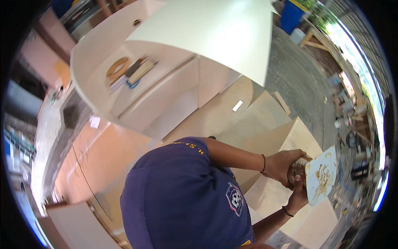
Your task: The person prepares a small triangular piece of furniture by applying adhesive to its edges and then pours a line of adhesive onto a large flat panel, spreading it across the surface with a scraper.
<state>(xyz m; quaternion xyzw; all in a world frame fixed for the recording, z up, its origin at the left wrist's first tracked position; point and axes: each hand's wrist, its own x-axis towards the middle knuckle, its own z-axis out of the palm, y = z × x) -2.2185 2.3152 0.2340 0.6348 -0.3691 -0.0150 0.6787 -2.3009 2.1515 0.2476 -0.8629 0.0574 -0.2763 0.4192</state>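
My left hand (282,164) reaches across at the right and is closed around a brown, crusted, rounded object (297,169) whose kind I cannot make out. Below it, my right hand (297,196) grips a thin pale-blue board (325,172) streaked with brown smears, its thumb up against the brown object. The board stands tilted beside the brown object, its smeared face turned to the right. Most fingers of the right hand are hidden behind the board. Both hands are over a pale wooden box-like piece (309,137).
A curved white cabinet (166,99) stands ahead, carrying a roll of tan tape (118,68) and several small tools. A large white panel (215,33) overhangs it. A blue bin (292,16) is at the far right; clutter lines the right-hand floor. A small white strip (237,106) lies on a board.
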